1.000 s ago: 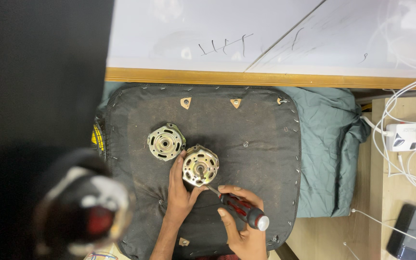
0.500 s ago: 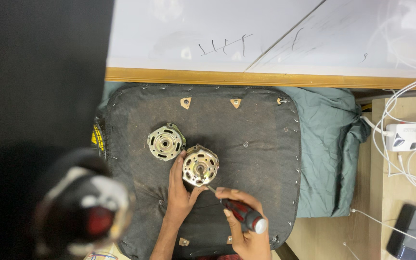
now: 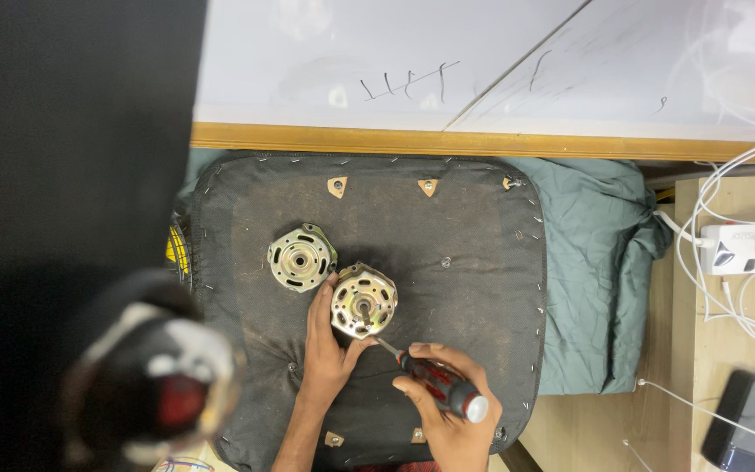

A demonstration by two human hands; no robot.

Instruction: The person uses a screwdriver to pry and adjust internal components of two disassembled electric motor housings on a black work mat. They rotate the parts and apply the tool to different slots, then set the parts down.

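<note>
Compared with half a second before, little had changed: the right hand (image 3: 447,406) had shifted only slightly on the screwdriver (image 3: 434,385), and the motor housing (image 3: 363,301) sat in the same spot on the black cushion (image 3: 447,227).

The left hand (image 3: 329,345) came up from the cushion's near edge with the forearm angled up from below, and its fingers were spread narrowly and curled against the housing's left and lower side, steadying it. The right hand lay just right of and below the housing, with its fingers wrapped tight around the screwdriver's red-and-black handle, whose white end cap pointed down and to the right. The thin metal shaft ran up and left from the handle, and its tip touched the housing's lower right edge.

The housing was a round, silvery metal piece with cut-out openings around its rim and a small hub at the centre, lying flat near the middle of the cushion. A second, similar metal end cover (image 3: 301,257) lay just up and to the left of it, apart from both hands. A green cloth (image 3: 596,262) spread out from under the cushion's right side.
</note>
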